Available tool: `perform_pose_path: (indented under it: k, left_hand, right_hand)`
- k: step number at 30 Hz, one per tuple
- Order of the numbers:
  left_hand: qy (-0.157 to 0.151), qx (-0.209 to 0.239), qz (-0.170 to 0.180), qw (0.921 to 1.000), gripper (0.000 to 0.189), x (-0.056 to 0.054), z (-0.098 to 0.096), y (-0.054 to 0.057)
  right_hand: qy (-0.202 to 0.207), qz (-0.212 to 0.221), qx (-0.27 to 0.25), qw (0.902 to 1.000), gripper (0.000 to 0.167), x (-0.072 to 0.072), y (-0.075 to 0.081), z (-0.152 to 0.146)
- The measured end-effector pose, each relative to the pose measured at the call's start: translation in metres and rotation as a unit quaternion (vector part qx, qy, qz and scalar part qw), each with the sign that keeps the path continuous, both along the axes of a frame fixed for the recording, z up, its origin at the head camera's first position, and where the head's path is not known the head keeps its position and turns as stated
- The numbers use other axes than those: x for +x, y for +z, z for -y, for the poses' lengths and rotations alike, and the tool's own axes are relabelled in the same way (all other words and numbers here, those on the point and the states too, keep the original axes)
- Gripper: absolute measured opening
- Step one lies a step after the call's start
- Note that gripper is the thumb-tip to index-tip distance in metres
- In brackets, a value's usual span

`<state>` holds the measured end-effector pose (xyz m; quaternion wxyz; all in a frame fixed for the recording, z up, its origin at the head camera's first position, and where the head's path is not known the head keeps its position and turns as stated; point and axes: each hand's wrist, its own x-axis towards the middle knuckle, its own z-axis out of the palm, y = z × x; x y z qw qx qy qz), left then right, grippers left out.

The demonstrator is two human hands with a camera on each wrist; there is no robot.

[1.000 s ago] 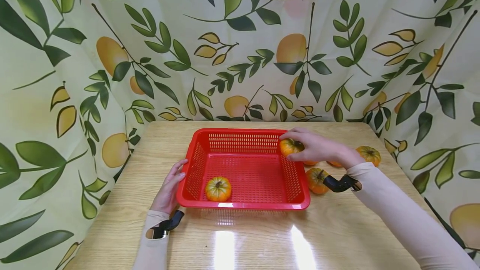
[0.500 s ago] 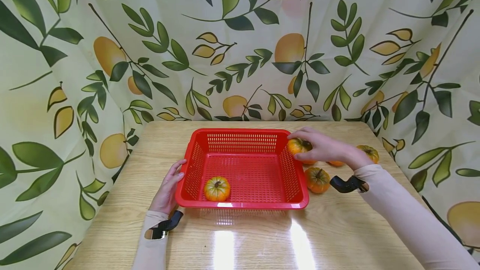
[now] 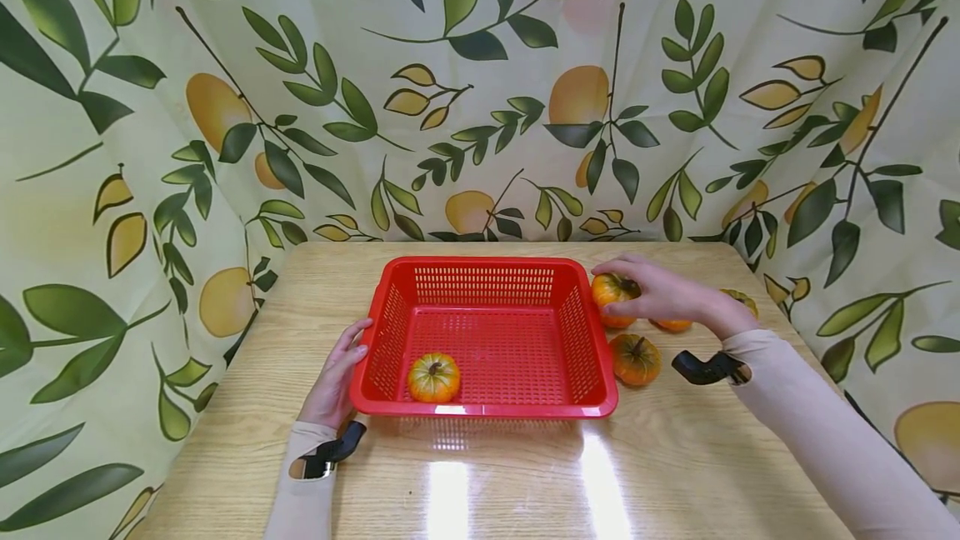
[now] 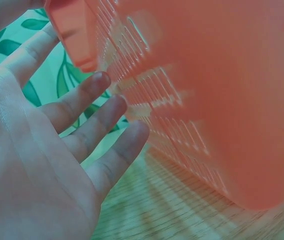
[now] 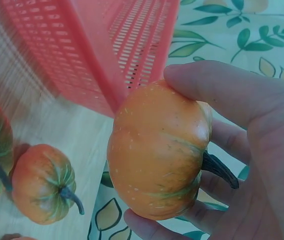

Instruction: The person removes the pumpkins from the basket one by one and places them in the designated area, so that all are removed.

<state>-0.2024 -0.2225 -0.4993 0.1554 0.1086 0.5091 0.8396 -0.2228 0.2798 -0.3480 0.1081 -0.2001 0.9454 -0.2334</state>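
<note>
My right hand (image 3: 656,286) holds a small orange decorative pumpkin (image 3: 611,294) just outside the right wall of a red plastic basket (image 3: 487,411). In the right wrist view, thumb and fingers curl round this pumpkin (image 5: 154,150), whose dark stem points toward the palm. My left hand (image 3: 335,377) rests at the basket's left side. The left wrist view has its fairly straight fingers (image 4: 94,125) by the slotted basket wall (image 4: 222,100); some contact there is hard to judge. Inside the basket, near its front left corner, sits another pumpkin (image 3: 434,377).
Several more pumpkins lie right of the basket on the wooden table (image 3: 480,482): one near its front right (image 3: 636,359), one partly behind the right hand (image 3: 672,325), one farther right (image 3: 741,298). A leaf-patterned cloth (image 3: 480,90) hangs behind and at both sides.
My right hand has moved right with the pumpkin, from over the basket's right rim to outside it. The left hand and the basket stay practically where they were.
</note>
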Motion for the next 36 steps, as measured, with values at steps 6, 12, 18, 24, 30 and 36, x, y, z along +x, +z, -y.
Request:
perform_pose_path:
  k: [6,12,18,24,30,36]
  left_hand:
    - [-0.005,0.006,-0.005,1.0000,0.042,-0.002,-0.002,0.000]
    - [-0.009,0.015,-0.013,0.9998,0.041,-0.003,-0.002,-0.002]
    - [-0.010,0.015,-0.016,0.9997,0.040,-0.003,-0.002,-0.003]
    - [-0.003,0.004,-0.006,1.0000,0.040,-0.002,-0.001,-0.004]
    - [-0.013,0.017,-0.019,0.9996,0.040,-0.002,-0.001,-0.003]
    - [-0.017,0.024,-0.022,0.9993,0.040,-0.001,0.000,-0.002]
  right_hand:
    - [-0.011,-0.004,-0.006,0.9999,0.061,0.004,0.002,-0.009]
    - [-0.028,-0.009,-0.004,0.9996,0.062,0.005,0.000,-0.017]
    - [-0.028,-0.018,0.002,0.9995,0.061,0.007,-0.008,-0.026]
    - [-0.026,-0.032,0.001,0.9992,0.060,0.010,-0.017,-0.034]
    - [-0.037,-0.026,-0.010,0.9989,0.060,0.011,-0.026,-0.044]
    - [-0.053,-0.010,-0.014,0.9984,0.064,0.013,-0.034,-0.054]
